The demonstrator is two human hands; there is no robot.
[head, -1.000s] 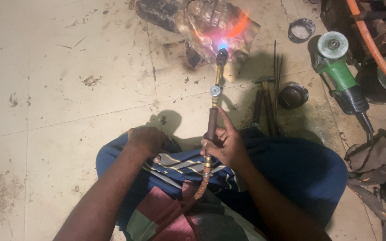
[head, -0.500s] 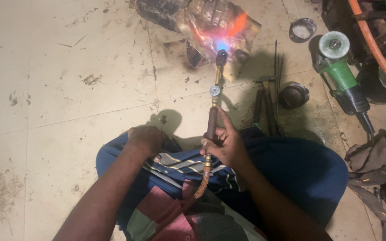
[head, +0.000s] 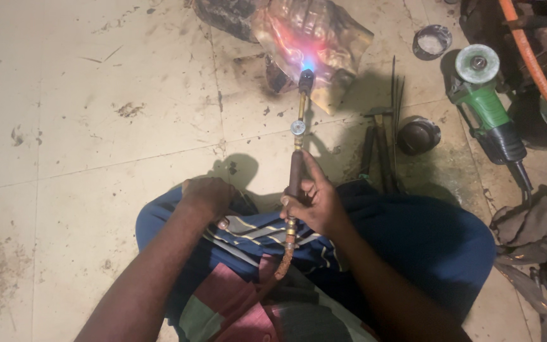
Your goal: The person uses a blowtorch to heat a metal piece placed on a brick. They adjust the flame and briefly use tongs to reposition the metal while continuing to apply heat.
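Around the dark handle of the gas torch (head: pixel 297 166) the right hand (head: pixel 316 204) is clenching, thumb lying along the grip, while a braided hose (head: pixel 284 258) is trailing back from the fist over the lap. Beyond the grip the brass tube is reaching forward past 1 round valve knob, and its nozzle is throwing a blue flame against the glowing copper sheet (head: pixel 311 35) on the tiled floor (head: pixel 96 114). Left of the grip the left hand (head: pixel 209 196) is resting on the knee, fingers curled and holding nothing, and well right of it 1 green angle grinder (head: pixel 485 101) is lying.
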